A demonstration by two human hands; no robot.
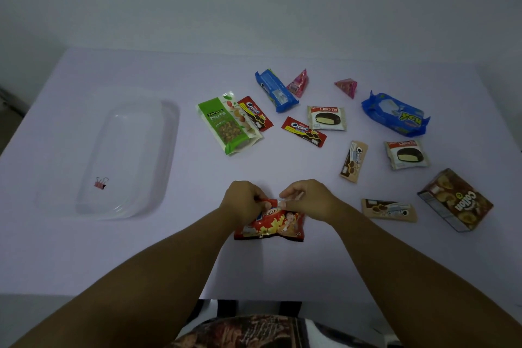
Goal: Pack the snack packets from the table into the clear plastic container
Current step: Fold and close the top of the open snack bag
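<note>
Head view: both my hands pinch the top edge of the red potato snack bag (269, 223) at lower centre, left hand (243, 200) and right hand (306, 198) close together. The clear plastic container (169, 133) sits at left, holding only a pink binder clip (100, 183). I should keep an even grip on the bag's top edge and carry it flat across.
</note>
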